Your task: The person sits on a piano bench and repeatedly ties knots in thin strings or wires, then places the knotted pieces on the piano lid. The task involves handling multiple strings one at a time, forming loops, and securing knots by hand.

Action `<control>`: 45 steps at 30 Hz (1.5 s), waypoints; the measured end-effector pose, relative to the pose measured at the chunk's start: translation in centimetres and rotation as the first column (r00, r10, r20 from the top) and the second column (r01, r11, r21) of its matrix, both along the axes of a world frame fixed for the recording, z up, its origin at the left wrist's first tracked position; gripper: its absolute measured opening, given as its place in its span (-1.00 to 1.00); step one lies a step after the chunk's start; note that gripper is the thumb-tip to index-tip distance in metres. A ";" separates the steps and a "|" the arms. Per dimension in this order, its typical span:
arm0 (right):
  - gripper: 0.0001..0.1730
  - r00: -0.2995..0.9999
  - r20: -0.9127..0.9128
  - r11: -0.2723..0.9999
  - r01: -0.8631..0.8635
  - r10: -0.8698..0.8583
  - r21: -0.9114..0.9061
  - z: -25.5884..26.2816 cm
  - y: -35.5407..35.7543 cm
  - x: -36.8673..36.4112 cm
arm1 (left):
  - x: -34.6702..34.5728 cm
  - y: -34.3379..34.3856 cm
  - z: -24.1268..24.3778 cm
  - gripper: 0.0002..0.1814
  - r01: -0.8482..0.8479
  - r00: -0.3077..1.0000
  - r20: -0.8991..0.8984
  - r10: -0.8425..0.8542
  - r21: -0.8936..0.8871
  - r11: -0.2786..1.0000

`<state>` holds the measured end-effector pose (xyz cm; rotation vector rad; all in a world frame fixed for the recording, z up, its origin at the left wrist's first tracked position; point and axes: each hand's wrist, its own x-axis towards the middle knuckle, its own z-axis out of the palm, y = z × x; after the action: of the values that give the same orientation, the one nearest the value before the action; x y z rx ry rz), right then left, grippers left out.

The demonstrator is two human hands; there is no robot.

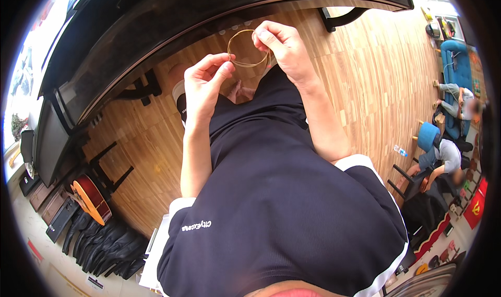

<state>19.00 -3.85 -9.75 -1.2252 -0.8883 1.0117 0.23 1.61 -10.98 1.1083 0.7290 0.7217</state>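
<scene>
A coiled bronze-coloured wire, which looks like a guitar string (249, 65), forms a ring between my two hands above my lap. My left hand (207, 81) pinches the ring's left side between thumb and forefinger. The upper right part of the ring is pinched by my right hand (285, 48), with the other fingers curled. Below that hand, a short part of the coil hangs near the knee of my dark trousers. Beyond both hands runs the edge of a glossy black table (188, 19).
An acoustic guitar (88, 199) stands at lower left beside black bags (113, 246) and cases. Two people sit at right, near a blue sofa (456, 66) and a blue stool (427, 136). A plastic bottle (400, 150) lies on the wooden floor (375, 85).
</scene>
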 end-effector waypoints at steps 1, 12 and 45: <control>-0.73 0.999 0.033 0.996 0.016 -0.013 -0.092 0.3 -0.2 0.3 | -0.3 0.2 0.1 -0.87 0.033 0.999 0.025 -0.033 -0.010 0.999; -0.84 0.991 0.042 0.983 -0.118 0.125 -0.138 2.2 -0.9 0.8 | -0.8 1.0 0.5 -0.88 0.301 0.918 0.268 -0.292 0.007 0.954; -0.83 0.991 0.014 0.983 0.129 -0.132 0.133 0.5 -0.1 -4.9 | 0.7 -2.6 2.3 -0.78 -0.091 0.961 0.276 -0.026 0.402 0.911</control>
<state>14.10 -3.91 -9.27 -1.1694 -0.8675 0.8233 0.98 -0.98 -8.69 1.3430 0.3612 1.0695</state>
